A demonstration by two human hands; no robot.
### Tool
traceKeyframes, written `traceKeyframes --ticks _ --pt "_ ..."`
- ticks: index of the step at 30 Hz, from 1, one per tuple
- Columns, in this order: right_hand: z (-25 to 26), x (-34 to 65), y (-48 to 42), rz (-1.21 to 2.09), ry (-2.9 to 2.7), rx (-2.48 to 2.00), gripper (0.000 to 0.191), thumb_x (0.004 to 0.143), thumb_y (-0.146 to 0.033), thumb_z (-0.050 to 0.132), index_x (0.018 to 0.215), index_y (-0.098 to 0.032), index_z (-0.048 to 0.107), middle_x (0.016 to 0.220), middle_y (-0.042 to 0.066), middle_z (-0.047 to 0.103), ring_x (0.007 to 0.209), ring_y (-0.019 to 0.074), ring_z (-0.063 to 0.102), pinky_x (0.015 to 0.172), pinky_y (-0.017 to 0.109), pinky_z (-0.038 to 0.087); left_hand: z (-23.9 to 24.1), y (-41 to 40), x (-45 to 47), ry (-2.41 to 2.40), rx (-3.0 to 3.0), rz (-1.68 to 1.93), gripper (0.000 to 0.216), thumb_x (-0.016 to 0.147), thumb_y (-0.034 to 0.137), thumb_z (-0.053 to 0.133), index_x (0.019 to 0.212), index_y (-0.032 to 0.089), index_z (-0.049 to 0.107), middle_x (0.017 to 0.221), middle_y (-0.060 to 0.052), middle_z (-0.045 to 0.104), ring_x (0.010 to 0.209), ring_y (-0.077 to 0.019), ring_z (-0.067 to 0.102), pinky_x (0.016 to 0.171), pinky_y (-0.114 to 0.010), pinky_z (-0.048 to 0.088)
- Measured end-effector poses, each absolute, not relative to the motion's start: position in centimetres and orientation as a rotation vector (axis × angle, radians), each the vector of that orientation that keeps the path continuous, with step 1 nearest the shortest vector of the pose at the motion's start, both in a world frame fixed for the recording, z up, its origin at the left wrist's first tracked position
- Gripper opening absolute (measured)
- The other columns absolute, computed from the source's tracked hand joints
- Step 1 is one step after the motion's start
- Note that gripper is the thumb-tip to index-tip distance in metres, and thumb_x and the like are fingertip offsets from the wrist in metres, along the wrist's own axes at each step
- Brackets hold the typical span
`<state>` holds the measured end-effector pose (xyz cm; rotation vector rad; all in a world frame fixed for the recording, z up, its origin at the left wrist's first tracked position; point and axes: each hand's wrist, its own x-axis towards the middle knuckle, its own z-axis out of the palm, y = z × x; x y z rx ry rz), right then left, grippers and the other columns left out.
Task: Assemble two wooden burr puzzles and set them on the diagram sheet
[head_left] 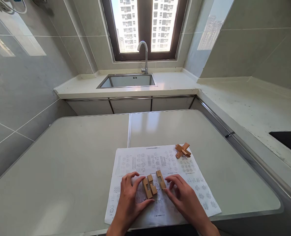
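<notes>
My left hand curves around a notched wooden puzzle piece, index finger at its far end and thumb at its near end. Against that piece's right side lies another notched wooden block. A third notched puzzle piece lies slightly apart on the right, tilted on the paper. Beside it is my right hand, thumb and index finger apart; the thumb tip seems to touch the piece's near end. All of these lie on a printed sheet with small puzzle diagrams.
A crossed wooden puzzle assembly sits at the sheet's far right corner. The pale table reaches toward a counter with a sink and tap. Another counter runs along the right, edged by a metal rail.
</notes>
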<state>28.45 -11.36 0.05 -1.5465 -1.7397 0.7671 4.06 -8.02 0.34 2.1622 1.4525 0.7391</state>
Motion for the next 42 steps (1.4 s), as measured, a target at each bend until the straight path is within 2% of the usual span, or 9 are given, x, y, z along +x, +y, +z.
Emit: traceKeyframes --ticks 4,7,17,19,23,26,32,36,42 --pt "-0.4 27.0 -10.9 0.699 -1.723 -1.654 0.025 0.097 -0.045 0.059 0.113 -0.026 0.060 0.102 0.004 0.067 0.076 0.0187 0.068 0.069 0.030 0.057 1.0 -8.4 3.6 1.407 1.904 0.795 0.063 0.077 0.042 0.082 0.133 0.030 0.057 0.099 -0.004 0.062 0.093 -0.0233 0.061 0.086 -0.040 0.055" --pt "-0.7 26.3 -10.6 0.645 -1.682 -1.739 0.027 0.096 -0.048 0.058 0.109 -0.025 0.061 0.095 0.004 0.068 0.074 0.0198 0.068 0.065 0.030 0.056 1.4 -8.7 3.2 1.394 1.727 0.891 0.063 0.079 0.041 0.080 0.135 0.029 0.053 0.087 0.001 0.060 0.081 -0.0181 0.059 0.081 -0.033 0.053" --pt "-0.6 26.2 -10.3 0.730 -1.552 -1.701 0.029 0.099 -0.049 0.050 0.102 -0.023 0.063 0.101 0.007 0.068 0.074 0.0195 0.068 0.063 0.030 0.056 1.7 -9.4 3.8 1.289 1.586 0.931 0.059 0.082 0.033 0.075 0.134 0.027 0.047 0.091 0.000 0.065 0.076 -0.0157 0.056 0.079 -0.031 0.050" --pt "-0.1 26.3 -10.7 0.832 -1.449 -1.633 0.031 0.099 -0.051 0.051 0.108 -0.023 0.062 0.102 0.008 0.070 0.076 0.0196 0.069 0.062 0.028 0.057 1.8 -9.7 4.0 1.245 1.584 0.890 0.060 0.084 0.034 0.074 0.136 0.028 0.046 0.093 -0.001 0.066 0.075 -0.0153 0.056 0.078 -0.031 0.050" --pt "1.5 26.1 -11.5 1.175 -1.248 -1.441 0.035 0.096 -0.052 0.059 0.110 -0.021 0.062 0.079 0.003 0.070 0.065 0.0183 0.068 0.056 0.027 0.057 2.0 -10.3 4.3 1.243 1.544 0.851 0.061 0.083 0.033 0.075 0.136 0.028 0.047 0.091 0.000 0.065 0.075 -0.0148 0.056 0.077 -0.030 0.050" --pt "2.7 25.5 -11.9 1.286 -1.170 -1.295 0.032 0.090 -0.050 0.069 0.103 -0.021 0.068 0.087 0.006 0.073 0.074 0.0207 0.072 0.066 0.031 0.062 1.6 -10.6 4.5 1.197 1.526 0.830 0.061 0.081 0.030 0.076 0.135 0.028 0.048 0.090 0.001 0.065 0.074 -0.0148 0.058 0.074 -0.028 0.050" --pt "3.3 24.5 -11.9 1.294 -1.263 -1.146 0.023 0.094 -0.044 0.066 0.101 -0.024 0.076 0.111 0.009 0.073 0.107 0.0261 0.071 0.093 0.038 0.062 1.0 -10.8 4.3 1.168 1.536 0.810 0.064 0.077 0.024 0.077 0.135 0.028 0.049 0.087 0.001 0.065 0.075 -0.0154 0.060 0.075 -0.028 0.051" --pt "2.8 24.1 -11.8 1.247 -1.391 -1.153 0.024 0.097 -0.038 0.063 0.115 -0.027 0.072 0.113 0.007 0.074 0.103 0.0238 0.073 0.091 0.035 0.062 1.2 -10.9 4.1 1.165 1.536 0.769 0.063 0.075 0.025 0.078 0.132 0.028 0.052 0.093 -0.001 0.068 0.077 -0.0166 0.062 0.075 -0.028 0.053" --pt "2.3 23.7 -11.7 1.074 -1.465 -1.163 0.015 0.097 -0.035 0.063 0.101 -0.027 0.075 0.104 0.006 0.072 0.096 0.0216 0.073 0.083 0.031 0.064 1.1 -11.0 3.8 1.155 1.503 0.752 0.066 0.071 0.022 0.079 0.132 0.027 0.053 0.100 -0.004 0.071 0.085 -0.0206 0.068 0.079 -0.031 0.057"
